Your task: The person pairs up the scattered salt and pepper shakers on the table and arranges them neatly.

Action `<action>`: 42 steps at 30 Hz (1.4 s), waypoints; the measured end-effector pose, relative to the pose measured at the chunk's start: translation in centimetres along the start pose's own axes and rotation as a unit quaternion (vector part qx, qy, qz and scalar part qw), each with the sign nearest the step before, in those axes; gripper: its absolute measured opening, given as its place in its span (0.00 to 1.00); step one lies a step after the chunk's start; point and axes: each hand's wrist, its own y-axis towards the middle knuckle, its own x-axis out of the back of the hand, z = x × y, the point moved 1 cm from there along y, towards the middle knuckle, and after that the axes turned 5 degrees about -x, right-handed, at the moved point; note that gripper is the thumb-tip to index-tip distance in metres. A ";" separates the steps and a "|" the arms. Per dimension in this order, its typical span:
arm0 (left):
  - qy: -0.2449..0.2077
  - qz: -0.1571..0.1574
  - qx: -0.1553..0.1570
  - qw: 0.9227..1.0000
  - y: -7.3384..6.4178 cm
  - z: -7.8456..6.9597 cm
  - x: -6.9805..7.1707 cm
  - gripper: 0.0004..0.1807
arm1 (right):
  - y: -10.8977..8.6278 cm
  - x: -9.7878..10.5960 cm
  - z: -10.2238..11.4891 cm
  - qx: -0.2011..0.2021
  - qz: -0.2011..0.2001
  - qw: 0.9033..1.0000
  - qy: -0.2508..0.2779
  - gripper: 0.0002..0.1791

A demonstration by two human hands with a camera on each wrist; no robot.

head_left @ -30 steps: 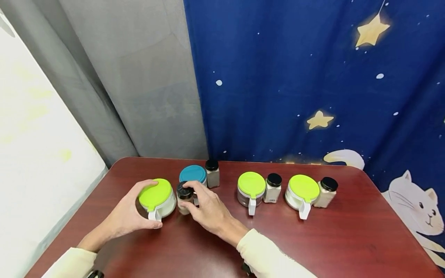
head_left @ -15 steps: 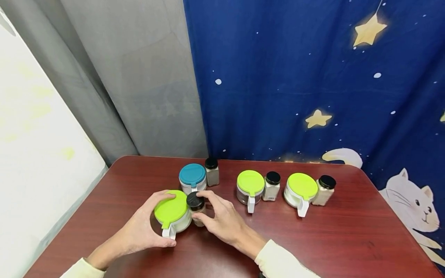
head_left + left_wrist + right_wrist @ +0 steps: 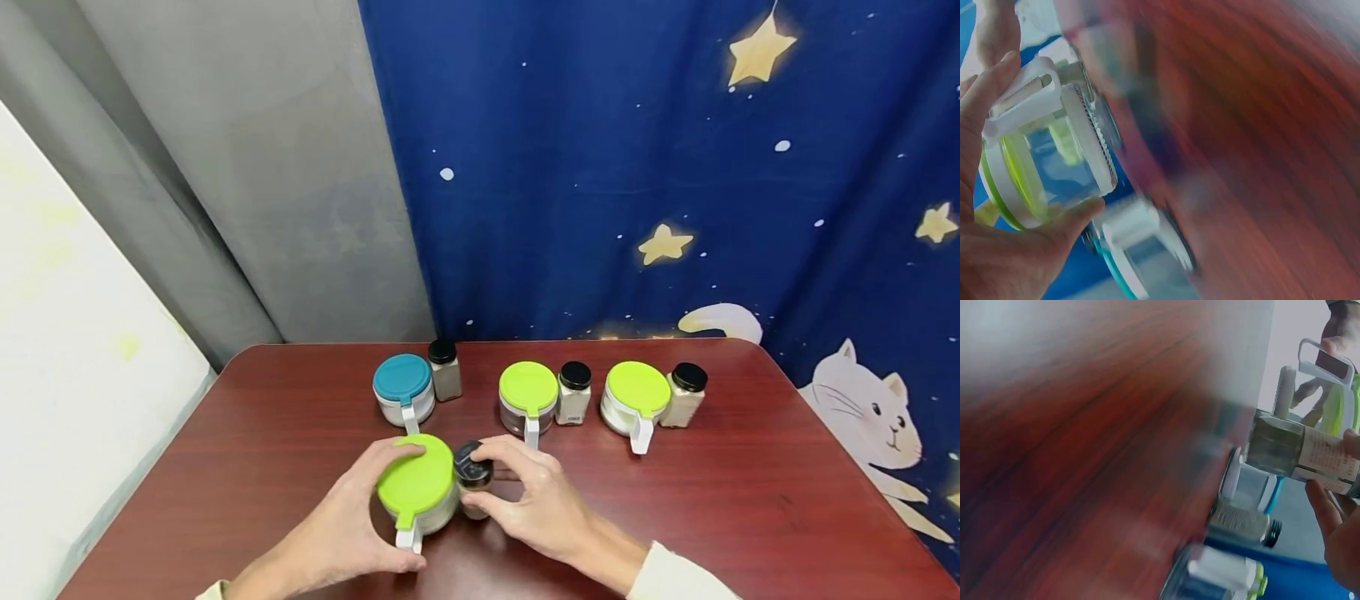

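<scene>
In the head view my left hand [image 3: 341, 525] grips a glass seasoning jar with a lime-green lid [image 3: 417, 477] and white handle, its thumb by the handle and fingers on the far side. Just right of it, my right hand [image 3: 543, 504] pinches a small glass spice bottle [image 3: 473, 468] with a black cap, fingers and thumb at opposite sides. Jar and bottle stand side by side, almost touching. The left wrist view shows the jar's clear wall [image 3: 1063, 153] between thumb and fingers. A printed label [image 3: 1329, 456] on the bottle appears in the right wrist view.
Behind the hands, a blue-lidded jar [image 3: 403, 379] stands beside a black-capped bottle [image 3: 446, 375]. Farther right are two green-lidded jars [image 3: 528, 387] [image 3: 637, 389], each with a black-capped bottle [image 3: 573, 396] [image 3: 684, 396] at its right. The reddish-brown table [image 3: 735, 508] ends at a curtain.
Both hands have moved rightward and toward the table's front, carrying the green-lidded jar and spice bottle away from beside the blue-lidded jar. The head view has shifted slightly.
</scene>
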 end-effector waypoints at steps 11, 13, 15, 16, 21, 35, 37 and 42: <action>0.011 0.074 0.003 0.997 2.7 -3.6 -5.6 0.53 | -4.6 5.6 1.1 -0.146 -0.042 0.988 -0.011 0.26; 0.027 0.076 -0.007 0.997 3.3 -4.3 -6.5 0.53 | -5.3 6.6 1.3 -0.164 -0.058 0.984 -0.026 0.26; 0.036 0.076 -0.018 0.996 4.1 -4.9 -7.5 0.53 | -6.0 7.6 1.6 -0.194 -0.073 0.978 -0.039 0.26; 0.042 0.074 -0.024 0.996 4.4 -5.3 -8.0 0.53 | -6.3 8.1 1.7 -0.209 -0.080 0.974 -0.046 0.26; 0.055 0.075 -0.042 0.995 6.4 -6.6 -10.3 0.53 | -7.8 10.6 2.0 -0.259 -0.106 0.956 -0.088 0.28; 0.081 0.073 -0.045 0.993 11.8 -9.4 -17.2 0.53 | -11.4 16.9 0.6 -0.273 -0.159 0.926 -0.205 0.32; 0.085 0.080 -0.038 0.992 12.4 -9.7 -17.9 0.53 | -11.8 17.5 0.5 -0.275 -0.164 0.923 -0.211 0.32; 0.095 0.088 -0.017 0.991 13.8 -10.1 -19.6 0.54 | -12.4 18.5 0.1 -0.299 -0.182 0.909 -0.226 0.31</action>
